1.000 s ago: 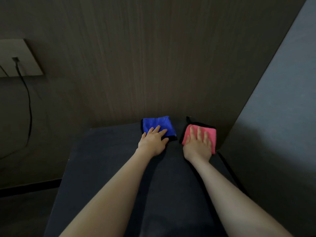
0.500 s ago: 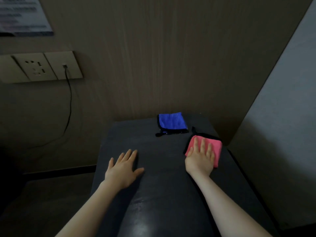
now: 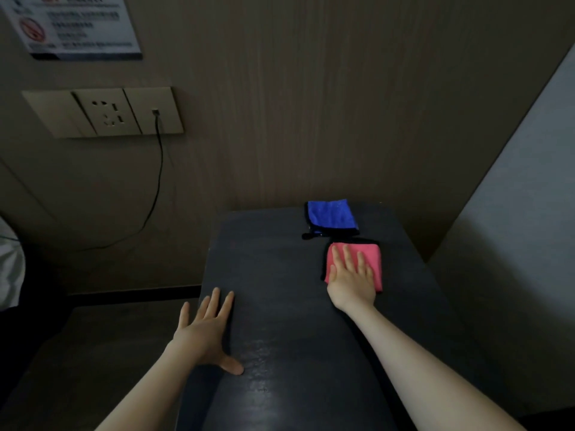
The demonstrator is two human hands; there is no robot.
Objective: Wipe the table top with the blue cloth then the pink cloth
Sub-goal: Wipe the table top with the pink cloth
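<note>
Under the right hand's (image 3: 353, 278) flat, spread grip lies the pink cloth (image 3: 373, 259), blue cloth (image 3: 331, 216) just beyond.

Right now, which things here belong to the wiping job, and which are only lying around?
For the job: blue cloth, pink cloth under the right hand, table top, left hand.

Just there: wall sockets, black cable, wall notice.

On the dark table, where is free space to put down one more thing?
Free: the wide middle strip of the table top between the left hand and the right hand, and its far left part beside the blue cloth. Crowded: the far right, where the pink cloth lies close behind.
</note>
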